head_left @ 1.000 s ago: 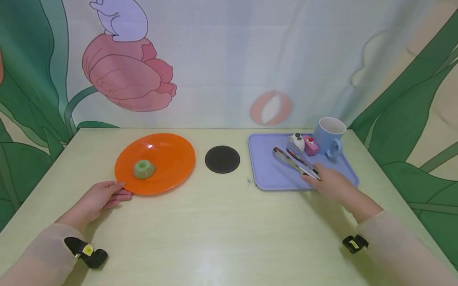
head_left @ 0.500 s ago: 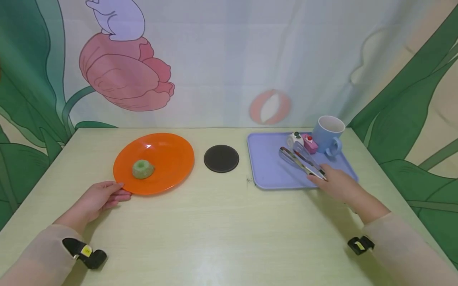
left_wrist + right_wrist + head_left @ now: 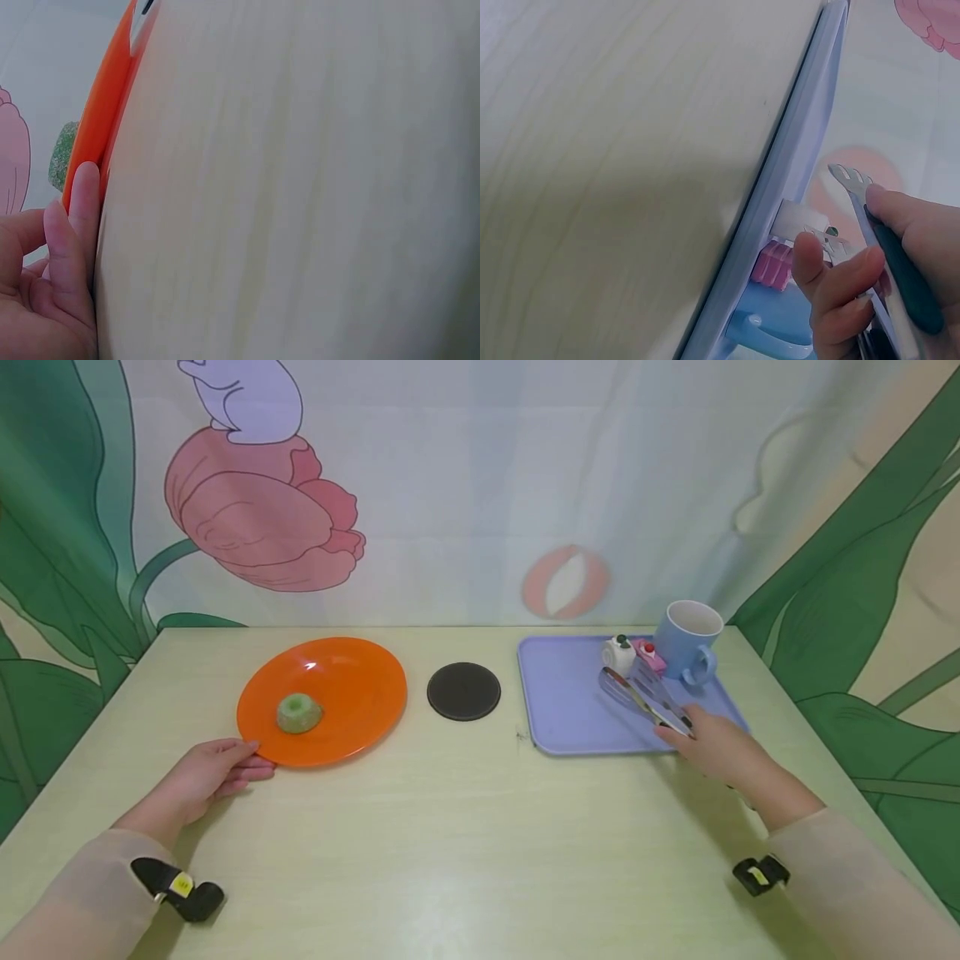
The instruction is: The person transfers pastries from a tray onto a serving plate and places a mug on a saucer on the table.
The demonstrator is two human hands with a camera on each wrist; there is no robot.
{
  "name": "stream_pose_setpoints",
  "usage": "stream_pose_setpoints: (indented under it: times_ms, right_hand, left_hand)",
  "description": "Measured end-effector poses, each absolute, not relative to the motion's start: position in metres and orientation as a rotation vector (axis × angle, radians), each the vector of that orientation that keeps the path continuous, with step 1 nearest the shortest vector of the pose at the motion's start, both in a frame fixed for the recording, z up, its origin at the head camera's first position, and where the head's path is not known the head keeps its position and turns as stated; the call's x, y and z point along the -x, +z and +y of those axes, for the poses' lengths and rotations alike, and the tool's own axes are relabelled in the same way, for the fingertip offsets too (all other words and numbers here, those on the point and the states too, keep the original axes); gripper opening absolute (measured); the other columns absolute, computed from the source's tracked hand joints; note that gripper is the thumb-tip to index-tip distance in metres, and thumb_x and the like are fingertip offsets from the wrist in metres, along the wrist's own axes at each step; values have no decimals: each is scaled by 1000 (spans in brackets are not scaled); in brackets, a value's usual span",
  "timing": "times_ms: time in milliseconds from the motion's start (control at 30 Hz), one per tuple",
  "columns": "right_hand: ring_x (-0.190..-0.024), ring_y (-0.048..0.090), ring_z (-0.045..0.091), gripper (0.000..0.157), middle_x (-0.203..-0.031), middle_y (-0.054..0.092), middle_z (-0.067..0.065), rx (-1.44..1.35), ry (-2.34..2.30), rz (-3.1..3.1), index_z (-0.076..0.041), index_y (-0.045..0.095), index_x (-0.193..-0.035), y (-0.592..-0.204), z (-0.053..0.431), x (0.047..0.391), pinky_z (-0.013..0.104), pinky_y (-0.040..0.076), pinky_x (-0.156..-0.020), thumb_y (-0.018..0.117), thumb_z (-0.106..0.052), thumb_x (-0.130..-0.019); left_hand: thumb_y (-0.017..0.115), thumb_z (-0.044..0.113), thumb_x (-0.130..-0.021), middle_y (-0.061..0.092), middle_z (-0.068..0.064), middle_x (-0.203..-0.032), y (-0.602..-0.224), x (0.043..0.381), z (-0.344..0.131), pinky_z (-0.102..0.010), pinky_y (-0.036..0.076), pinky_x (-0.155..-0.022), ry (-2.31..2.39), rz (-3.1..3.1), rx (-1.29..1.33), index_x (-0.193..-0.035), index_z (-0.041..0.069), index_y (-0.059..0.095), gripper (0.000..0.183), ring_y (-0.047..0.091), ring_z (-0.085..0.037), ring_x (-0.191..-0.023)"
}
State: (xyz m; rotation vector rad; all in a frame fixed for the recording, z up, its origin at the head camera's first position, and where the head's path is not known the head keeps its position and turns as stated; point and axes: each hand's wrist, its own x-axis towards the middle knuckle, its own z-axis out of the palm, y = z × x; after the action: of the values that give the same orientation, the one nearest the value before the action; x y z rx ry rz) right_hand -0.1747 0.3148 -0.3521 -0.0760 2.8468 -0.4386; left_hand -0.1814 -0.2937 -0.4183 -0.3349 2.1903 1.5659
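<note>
My left hand (image 3: 198, 777) grips the near-left rim of an orange plate (image 3: 360, 693), thumb above and fingers beneath. A green, sugary-looking ring-topped sweet (image 3: 299, 713) sits on that plate. Metal tongs (image 3: 649, 705) with fork-like ends are in my right hand (image 3: 720, 750), held over a lavender tray (image 3: 562, 718). The arms of the tongs stand apart, their tips close to a small pink cake (image 3: 649, 654) with a red top. A white cake piece (image 3: 618, 653) stands just left of it. In the right wrist view, fingers partly cover the tongs (image 3: 855, 184).
A light blue mug (image 3: 681, 643) stands at the tray's back right corner, close beside the pink cake. Between plate and tray lies a round black disc (image 3: 463, 692). A patterned curtain (image 3: 450, 493) hangs along the table's back edge.
My right hand and the tongs have shifted to the right, bringing the tips from beside the white cake to close by the pink one. The left hand keeps its grip on the plate.
</note>
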Motion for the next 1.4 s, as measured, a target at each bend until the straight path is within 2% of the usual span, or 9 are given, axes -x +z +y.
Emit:
stream_pose_setpoints:
  times_ms: [300,533,867,1167,1400]
  right_hand:
    - [-111,44,52,88,-129,36,42,49,-450,2844,17,20,-137,-354,319,175,58,42,-82,37,-57,-94]
    - [-118,36,56,90,-133,28,43,0,-451,2836,17,16,-138,-359,322,181,62,37,-89,36,-58,-93]
    - [-121,33,55,89,-136,27,41,-18,-486,2854,14,16,-141,-366,321,190,63,34,-92,40,-57,-93]
    - [-120,33,55,87,-135,29,41,-21,-460,2868,14,18,-140,-368,319,197,63,33,-93,37,-57,-94]
    - [-117,38,55,87,-132,32,41,-25,-429,2871,17,21,-137,-364,316,202,62,38,-88,36,-56,-94]
  left_hand:
    - [39,38,-100,70,3,-91,-418,181,-294,-17,49,-69,1577,2188,336,-137,-6,34,57,65,-3,-85]
    - [40,38,-100,70,3,-91,-418,182,-294,-17,49,-69,1576,2188,339,-136,-5,36,56,66,-4,-85]
    - [40,37,-100,70,2,-91,-417,181,-294,-17,50,-69,1571,2190,335,-135,-6,36,56,66,-5,-85]
    - [40,37,-100,70,2,-92,-417,181,-294,-17,50,-70,1578,2185,350,-137,-6,34,57,66,-6,-85]
    - [39,36,-100,70,3,-91,-416,179,-293,-17,50,-69,1582,2192,341,-137,-6,34,56,66,-5,-84]
